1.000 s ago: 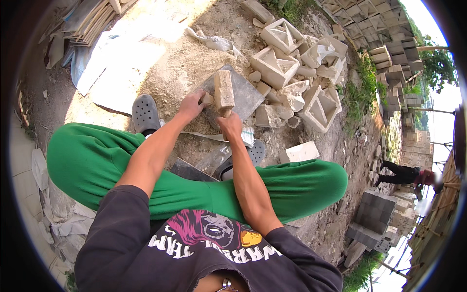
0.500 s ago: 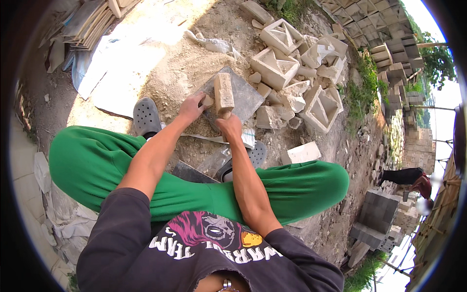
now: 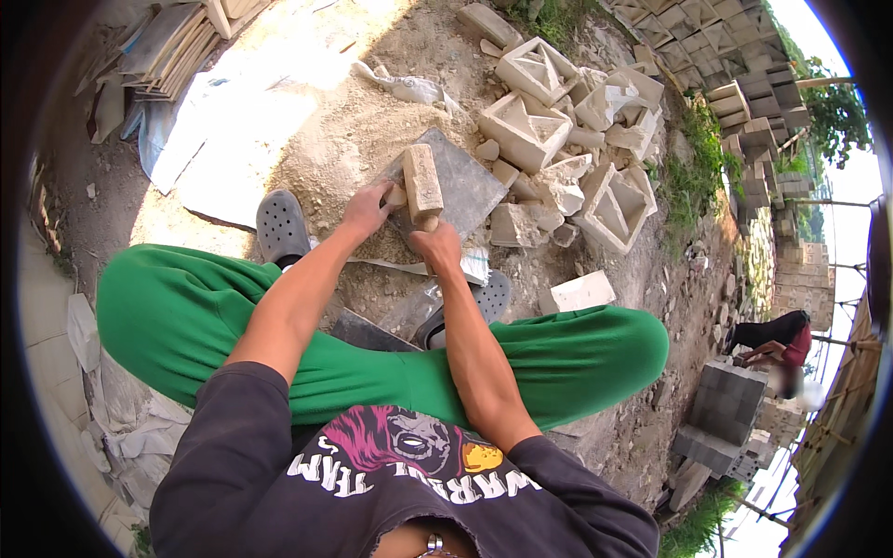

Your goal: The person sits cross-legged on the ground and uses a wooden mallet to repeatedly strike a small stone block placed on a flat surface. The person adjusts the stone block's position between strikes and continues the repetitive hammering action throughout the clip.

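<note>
My right hand (image 3: 436,247) is closed around the short handle of a pale, dusty mallet (image 3: 423,181) with a blocky head. Close by on the left, my left hand (image 3: 366,210) grips a small tan chunk (image 3: 397,195), stone by its look, beside the mallet head. Whether the two touch I cannot tell. Beneath both lies a flat dark grey slab (image 3: 468,184), dusted with pale grit, on the ground between my feet. The lower side of the chunk is hidden.
Right of the slab lie broken pale blocks (image 3: 527,130) in a heap. A whitish block (image 3: 577,292) sits near my right knee. A crumpled plastic bag (image 3: 409,87) is on the rubble ahead. Far right, a person (image 3: 772,337) bends over grey stacked blocks (image 3: 721,405).
The mallet head has shifted slightly left and toward me. My left hand stays nearly still with the chunk. The far person has bent and reached toward the grey blocks.
</note>
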A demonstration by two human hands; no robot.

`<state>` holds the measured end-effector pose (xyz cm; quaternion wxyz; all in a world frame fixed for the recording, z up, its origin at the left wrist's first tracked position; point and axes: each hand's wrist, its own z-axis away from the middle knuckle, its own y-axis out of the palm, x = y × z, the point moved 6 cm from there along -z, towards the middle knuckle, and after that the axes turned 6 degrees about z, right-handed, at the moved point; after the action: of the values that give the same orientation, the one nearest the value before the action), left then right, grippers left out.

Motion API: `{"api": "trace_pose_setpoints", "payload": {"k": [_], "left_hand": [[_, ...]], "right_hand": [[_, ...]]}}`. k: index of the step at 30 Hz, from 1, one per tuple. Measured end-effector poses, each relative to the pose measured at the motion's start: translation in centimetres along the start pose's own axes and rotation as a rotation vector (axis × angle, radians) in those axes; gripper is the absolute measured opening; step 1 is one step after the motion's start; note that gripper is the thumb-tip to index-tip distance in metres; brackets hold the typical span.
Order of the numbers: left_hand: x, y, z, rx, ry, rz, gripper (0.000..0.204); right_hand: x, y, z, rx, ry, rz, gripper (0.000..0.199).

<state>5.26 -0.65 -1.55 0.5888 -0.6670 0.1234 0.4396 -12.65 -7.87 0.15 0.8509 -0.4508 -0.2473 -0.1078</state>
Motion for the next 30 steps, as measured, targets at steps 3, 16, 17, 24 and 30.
{"api": "trace_pose_setpoints", "payload": {"k": [3,16,17,24,30], "left_hand": [[0.2,0.1,-0.5,0.013,-0.019,0.007,0.050],[-0.6,-0.9,-0.1,-0.013,-0.015,0.044,0.048],[-0.2,-0.9,-0.2,-0.020,0.000,0.038,0.050],[0.1,-0.4,-0.7,0.071,-0.068,-0.153,0.063],[-0.6,-0.2,0.1,0.123,-0.105,-0.175,0.067]], "right_hand": [[1.8,-1.6,0.8,-0.107,-0.022,-0.127,0.043],[-1.6,2.2,0.2,0.130,0.104,-0.085,0.034],[-1.2,2.1,0.4,0.130,0.085,-0.102,0.035],[-1.7,2.1,0.4,0.096,0.005,-0.262,0.035],[-2.9,3.2,0.0,0.085,0.002,-0.337,0.039]]}}
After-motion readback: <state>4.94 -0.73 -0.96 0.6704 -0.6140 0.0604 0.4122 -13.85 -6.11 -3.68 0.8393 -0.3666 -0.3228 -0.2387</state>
